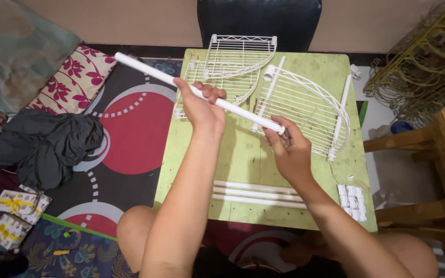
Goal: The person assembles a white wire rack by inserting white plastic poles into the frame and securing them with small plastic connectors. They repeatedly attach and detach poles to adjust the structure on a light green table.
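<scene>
Both arms enter from the bottom of the frame, bare from the wrists down to the lower edge, with no sleeves in sight; the left hand [203, 107], near the frame's centre, wears no ring, watch or glove; the right hand [290, 146], just right of centre, is equally unadorned; bare knees show at lower left and lower right; no clothing can be made out clearly.

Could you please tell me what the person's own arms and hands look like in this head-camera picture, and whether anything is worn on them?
Both arms are bare up to the picture's lower edge: no sleeves show. The left hand and right hand wear no gloves, and no rings, watch or bracelets can be seen. The nails look short and unpainted.
</scene>
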